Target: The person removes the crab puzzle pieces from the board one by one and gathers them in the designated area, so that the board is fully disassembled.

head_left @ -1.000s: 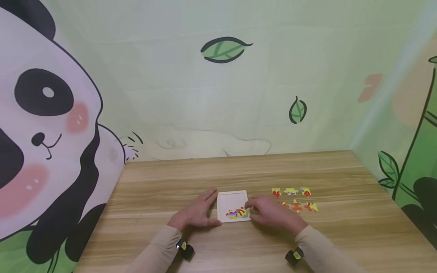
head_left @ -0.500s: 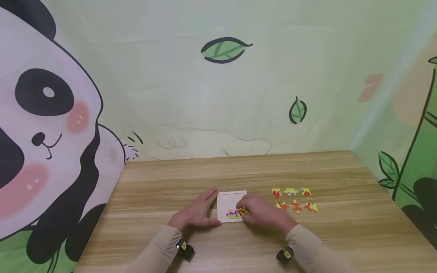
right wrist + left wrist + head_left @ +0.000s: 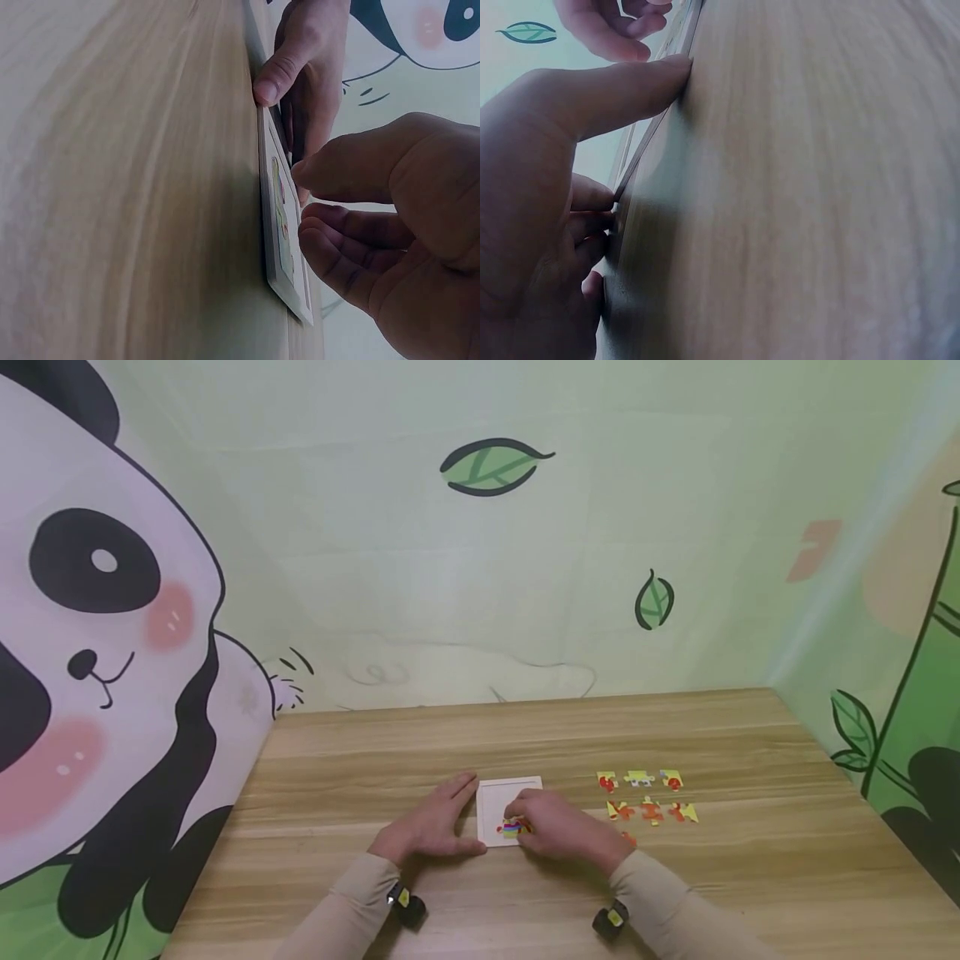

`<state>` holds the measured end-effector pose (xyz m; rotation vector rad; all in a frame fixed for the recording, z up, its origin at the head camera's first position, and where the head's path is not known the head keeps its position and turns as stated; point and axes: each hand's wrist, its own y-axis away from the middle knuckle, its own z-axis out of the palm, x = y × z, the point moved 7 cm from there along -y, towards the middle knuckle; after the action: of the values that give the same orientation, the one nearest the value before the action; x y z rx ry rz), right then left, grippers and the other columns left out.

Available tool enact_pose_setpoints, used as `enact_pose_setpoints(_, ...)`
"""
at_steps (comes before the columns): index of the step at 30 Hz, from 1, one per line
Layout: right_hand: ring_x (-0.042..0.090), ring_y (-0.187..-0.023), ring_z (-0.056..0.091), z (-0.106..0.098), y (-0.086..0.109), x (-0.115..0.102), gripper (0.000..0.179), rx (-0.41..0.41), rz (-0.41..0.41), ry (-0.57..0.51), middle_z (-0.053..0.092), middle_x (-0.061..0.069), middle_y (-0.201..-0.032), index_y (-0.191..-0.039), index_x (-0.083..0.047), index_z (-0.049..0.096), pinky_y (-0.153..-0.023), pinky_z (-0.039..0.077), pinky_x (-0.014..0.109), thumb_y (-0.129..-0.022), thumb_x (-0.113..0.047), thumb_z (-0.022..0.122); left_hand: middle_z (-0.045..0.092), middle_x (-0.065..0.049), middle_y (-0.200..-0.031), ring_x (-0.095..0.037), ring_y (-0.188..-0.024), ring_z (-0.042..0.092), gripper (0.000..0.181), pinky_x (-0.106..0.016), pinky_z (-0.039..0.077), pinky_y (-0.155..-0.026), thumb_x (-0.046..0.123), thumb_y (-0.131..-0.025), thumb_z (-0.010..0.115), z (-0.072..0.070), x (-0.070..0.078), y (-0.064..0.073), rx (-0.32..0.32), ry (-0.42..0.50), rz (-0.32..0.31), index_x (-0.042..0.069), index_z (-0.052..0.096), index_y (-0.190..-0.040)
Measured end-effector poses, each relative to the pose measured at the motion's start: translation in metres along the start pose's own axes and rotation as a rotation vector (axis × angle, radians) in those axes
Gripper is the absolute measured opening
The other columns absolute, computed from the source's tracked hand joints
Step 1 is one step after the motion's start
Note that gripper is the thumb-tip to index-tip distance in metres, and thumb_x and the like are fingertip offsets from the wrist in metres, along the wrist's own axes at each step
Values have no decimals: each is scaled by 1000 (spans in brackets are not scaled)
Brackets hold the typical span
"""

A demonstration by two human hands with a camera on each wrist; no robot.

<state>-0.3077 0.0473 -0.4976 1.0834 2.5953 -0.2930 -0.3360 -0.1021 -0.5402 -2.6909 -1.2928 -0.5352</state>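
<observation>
A square white puzzle tray (image 3: 495, 793) lies on the wooden table, with a strip of joined, colourful jigsaw pieces (image 3: 512, 829) along its near side. My left hand (image 3: 427, 822) rests at the tray's left side. Its thumb reaches the near left corner and its fingers lie along the left edge. Over the strip is my right hand (image 3: 562, 828), covering the right part of it. In the right wrist view, the right thumb (image 3: 322, 176) and fingers bend toward the pieces with a gap between them, and nothing shows in that gap.
Several loose jigsaw pieces (image 3: 651, 812) in yellow, red and orange lie in rows right of the tray. One more orange piece (image 3: 628, 838) peeks out beside the right wrist. Behind the table (image 3: 360, 743) hangs a backdrop with a panda and leaves.
My right hand has moved left from the tray's right edge to above the joined pieces, uncovering loose pieces on the table. The left hand has stayed in place.
</observation>
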Motion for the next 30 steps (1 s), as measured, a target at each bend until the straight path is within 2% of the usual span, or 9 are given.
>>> enact_pose_setpoints(6, 13, -88, 58, 3, -3, -1, 26, -10, 2, 12, 67, 5, -100, -107, -4, 71, -80, 54, 30, -81, -7, 69, 24, -18, -159, -33, -147, 23, 104, -45, 25, -120, 58, -80, 70, 0, 0, 0, 4, -8, 3, -2, 24, -152)
enact_pose_setpoints(11, 15, -86, 57, 5, -6, -3, 21, -4, -34, 72, 65, 3, -93, -99, -6, 71, -78, 51, 31, -78, -7, 69, 23, -17, -160, -33, -148, 22, 104, -45, 25, -120, 58, -80, 70, 1, -1, -1, 3, -1, 4, -2, 24, -152)
enact_pose_setpoints(16, 15, -85, 55, 9, -7, -2, 16, -22, -33, 120, 62, 0, -90, -93, -11, 69, -77, 49, 32, -78, -7, 69, 23, -17, -160, -32, -148, 22, 104, -45, 25, -120, 58, -80, 70, 0, -1, 0, 3, 2, 1, -2, 24, -152)
enact_pose_setpoints(23, 13, -77, 47, 11, -8, -4, 14, -17, -29, 149, 50, -5, -81, -86, -13, 65, -69, 43, 28, -76, -5, 68, 22, -17, -160, -32, -148, 21, 104, -44, 25, -120, 58, -81, 69, 1, -1, 0, -1, -4, -1, -2, 23, -153)
enact_pose_setpoints(30, 11, -78, 46, 13, -8, -4, 21, -58, 2, 145, 50, -4, -86, -101, -12, 67, -69, 44, 25, -81, -5, 68, 23, -19, -159, -33, -147, 23, 104, -45, 25, -120, 57, -80, 69, 0, -1, -1, 9, -3, 9, -3, 24, -152)
